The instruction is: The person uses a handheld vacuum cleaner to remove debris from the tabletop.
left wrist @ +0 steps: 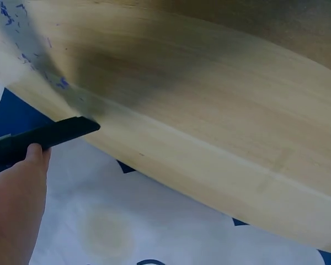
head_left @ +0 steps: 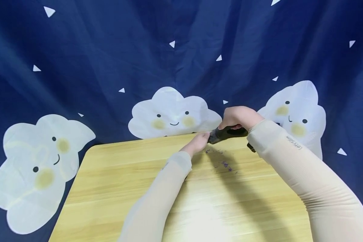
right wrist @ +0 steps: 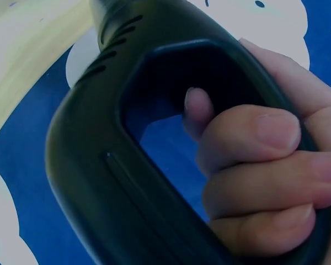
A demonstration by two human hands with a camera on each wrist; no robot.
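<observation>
A black handheld vacuum cleaner (head_left: pixel 222 134) with a loop handle (right wrist: pixel 80 160) is over the far right part of the table. My right hand (head_left: pixel 240 116) grips the handle, its fingers (right wrist: pixel 248 176) curled through the loop in the right wrist view. At the front, my left hand (head_left: pixel 197 143) holds the narrow nozzle (left wrist: pixel 60 132), a fingertip showing against its side in the left wrist view. The nozzle's tip lies close over the table's far edge. Small purple scraps (head_left: pixel 226 164) are scattered on the wood just nearer than the vacuum cleaner.
The light wooden table (head_left: pixel 124 174) has a rounded far left corner. Behind it hangs a dark blue curtain (head_left: pixel 103 50) with white clouds and triangles, right up against the far edge. Shadows of the arms fall across the tabletop.
</observation>
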